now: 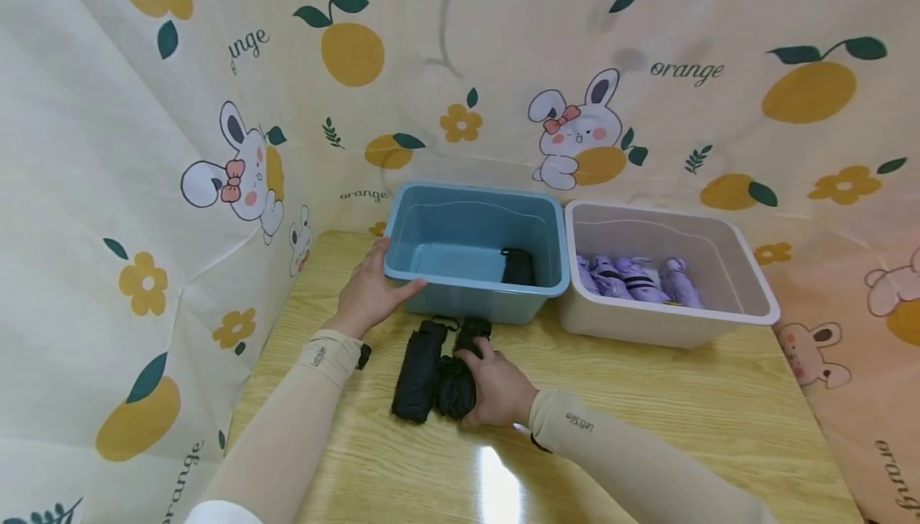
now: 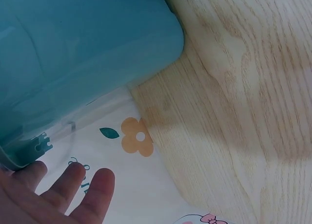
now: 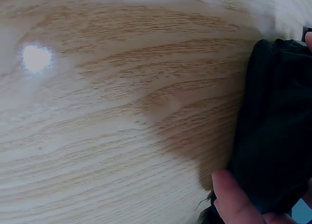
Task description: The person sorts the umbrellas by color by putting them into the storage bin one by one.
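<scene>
The right hand (image 1: 503,387) curls its fingers round a black bundle (image 1: 456,392) on the desk (image 1: 683,404) before the blue bin (image 1: 467,304); the left hand (image 1: 370,291), loosely spread, touches the bin's rim. Gathering every loose fold should help.

Lower centre: black umbrellas (image 1: 417,372). Mid-frame: blue bin (image 1: 506,308). Right: beige bin (image 1: 632,328), dark-banded purple bundles (image 1: 638,283). Top: cream backdrop (image 1: 517,37), orange-and-rabbit print. Bottom: yellowish wood-grain table (image 1: 647,396).

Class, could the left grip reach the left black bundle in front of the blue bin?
Probably yes: the left grip is at the rim of the blue bin; nothing visible blocks reaching that bundle.
</scene>
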A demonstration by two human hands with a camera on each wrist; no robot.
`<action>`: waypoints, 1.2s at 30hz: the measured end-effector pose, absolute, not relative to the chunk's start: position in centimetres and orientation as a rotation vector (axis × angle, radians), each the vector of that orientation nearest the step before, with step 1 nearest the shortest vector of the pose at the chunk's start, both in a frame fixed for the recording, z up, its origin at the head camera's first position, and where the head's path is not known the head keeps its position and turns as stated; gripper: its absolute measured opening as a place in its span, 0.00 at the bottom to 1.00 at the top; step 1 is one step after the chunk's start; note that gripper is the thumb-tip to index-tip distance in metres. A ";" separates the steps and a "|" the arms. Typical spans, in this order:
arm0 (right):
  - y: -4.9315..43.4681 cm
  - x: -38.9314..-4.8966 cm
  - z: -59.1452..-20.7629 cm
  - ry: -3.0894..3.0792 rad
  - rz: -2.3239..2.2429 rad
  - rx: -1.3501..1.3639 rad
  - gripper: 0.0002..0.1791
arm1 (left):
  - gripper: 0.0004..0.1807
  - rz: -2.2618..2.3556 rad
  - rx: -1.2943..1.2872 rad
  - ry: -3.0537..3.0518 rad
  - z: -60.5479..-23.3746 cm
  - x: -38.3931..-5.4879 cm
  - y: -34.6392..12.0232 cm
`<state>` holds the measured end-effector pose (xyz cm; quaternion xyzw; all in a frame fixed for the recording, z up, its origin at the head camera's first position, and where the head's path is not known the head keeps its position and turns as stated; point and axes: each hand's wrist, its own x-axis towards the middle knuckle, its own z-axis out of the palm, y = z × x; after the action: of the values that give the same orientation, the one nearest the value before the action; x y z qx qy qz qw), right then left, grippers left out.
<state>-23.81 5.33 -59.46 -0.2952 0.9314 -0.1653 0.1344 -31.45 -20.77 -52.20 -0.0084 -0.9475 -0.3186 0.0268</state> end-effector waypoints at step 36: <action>5.9 -23.4 -59.3 2.729 -0.512 -0.920 0.56 | 0.59 -0.977 -0.025 -2.945 -51.9 -31.3 -20.7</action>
<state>-23.44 5.91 -59.27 -0.3126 0.9275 -0.1739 0.1082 -31.26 -20.68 -51.90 -0.0080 -0.9489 -0.3148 0.0196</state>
